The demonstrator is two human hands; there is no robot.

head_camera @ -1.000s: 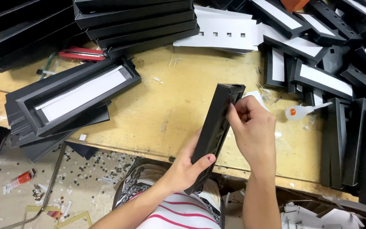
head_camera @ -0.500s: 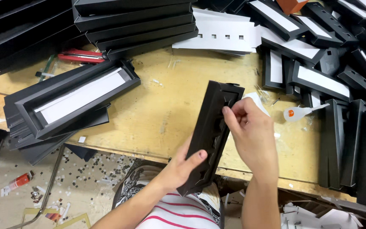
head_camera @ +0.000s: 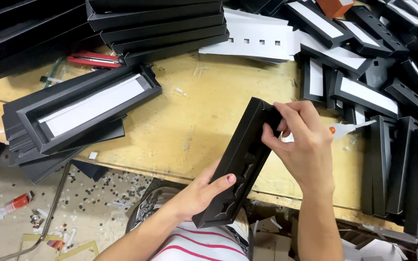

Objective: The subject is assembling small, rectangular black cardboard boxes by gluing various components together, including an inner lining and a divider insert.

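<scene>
Cluttered wooden table (head_camera: 180, 125); left hand (head_camera: 204, 191) grips black tray (head_camera: 240, 162) underneath, steadying it while right hand (head_camera: 303, 142) pinches its top end.

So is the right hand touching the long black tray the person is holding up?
Touching. The head view shows the right hand pinching the upper end of the black tray, fingertips on its edge.

Wooden bench (head_camera: 199, 121) carries black trays (head_camera: 81, 108), white sheets (head_camera: 255, 41), red stapler (head_camera: 93, 59).
</scene>
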